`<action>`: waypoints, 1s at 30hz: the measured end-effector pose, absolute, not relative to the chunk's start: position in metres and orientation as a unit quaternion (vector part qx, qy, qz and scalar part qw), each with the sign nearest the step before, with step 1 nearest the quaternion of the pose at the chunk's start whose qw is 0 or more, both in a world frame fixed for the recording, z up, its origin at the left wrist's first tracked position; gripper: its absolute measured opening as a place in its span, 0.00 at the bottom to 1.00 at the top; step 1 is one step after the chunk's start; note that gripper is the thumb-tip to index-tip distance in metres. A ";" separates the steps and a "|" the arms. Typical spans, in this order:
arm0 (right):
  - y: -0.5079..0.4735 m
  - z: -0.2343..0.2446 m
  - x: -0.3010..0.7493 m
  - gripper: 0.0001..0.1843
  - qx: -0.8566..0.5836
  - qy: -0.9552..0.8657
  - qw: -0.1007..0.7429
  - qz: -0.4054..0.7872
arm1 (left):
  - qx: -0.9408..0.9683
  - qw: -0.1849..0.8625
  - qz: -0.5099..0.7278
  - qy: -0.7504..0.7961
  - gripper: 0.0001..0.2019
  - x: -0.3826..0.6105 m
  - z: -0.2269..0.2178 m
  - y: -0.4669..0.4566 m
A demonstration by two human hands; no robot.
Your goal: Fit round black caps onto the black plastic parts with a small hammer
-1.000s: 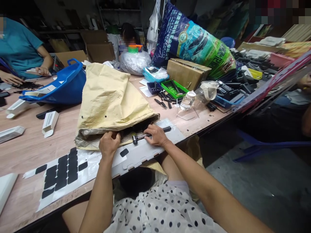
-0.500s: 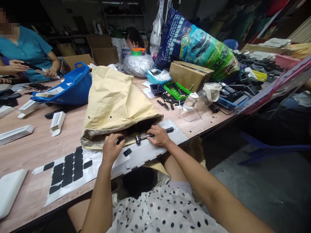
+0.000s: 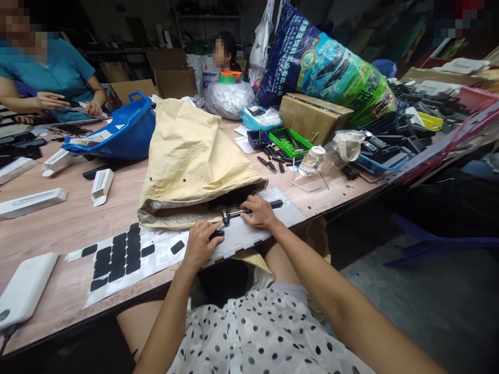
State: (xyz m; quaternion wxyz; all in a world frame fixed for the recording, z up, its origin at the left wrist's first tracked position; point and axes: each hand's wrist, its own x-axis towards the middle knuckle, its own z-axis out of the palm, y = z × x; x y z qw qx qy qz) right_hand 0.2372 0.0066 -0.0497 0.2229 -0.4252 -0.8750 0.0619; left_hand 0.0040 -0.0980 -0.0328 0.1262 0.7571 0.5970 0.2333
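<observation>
One white power bank (image 3: pixel 29 288) lies on the wood-grain table (image 3: pixel 78 223) at far left; next along, black rounded pads (image 3: pixel 119 253) are set in rows on a white backing sheet (image 3: pixel 154 264); a yellow paper sack (image 3: pixel 195 156) lies with its mouth gaping toward the near edge; in front of it, the left hand (image 3: pixel 199 244) has its fingers bent and thumb brought close, pinching a short black piece (image 3: pixel 220 234), mostly covered; just right of that hand, a hammer (image 3: pixel 236 212) is over white cardboard (image 3: pixel 244 236), head leftward, black grip rightward, contact between them not determinable; the right hand (image 3: pixel 260 212) has its fingers curled round the hammer's shaft, thumb on the near side; farther right and beyond, a white-capped clear bottle (image 3: pixel 311 162) stands apart from both hands.
</observation>
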 end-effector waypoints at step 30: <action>-0.103 -0.027 0.207 0.23 -0.437 -0.862 0.257 0.024 | 0.648 0.159 0.322 0.672 0.05 -0.001 -0.050 -0.096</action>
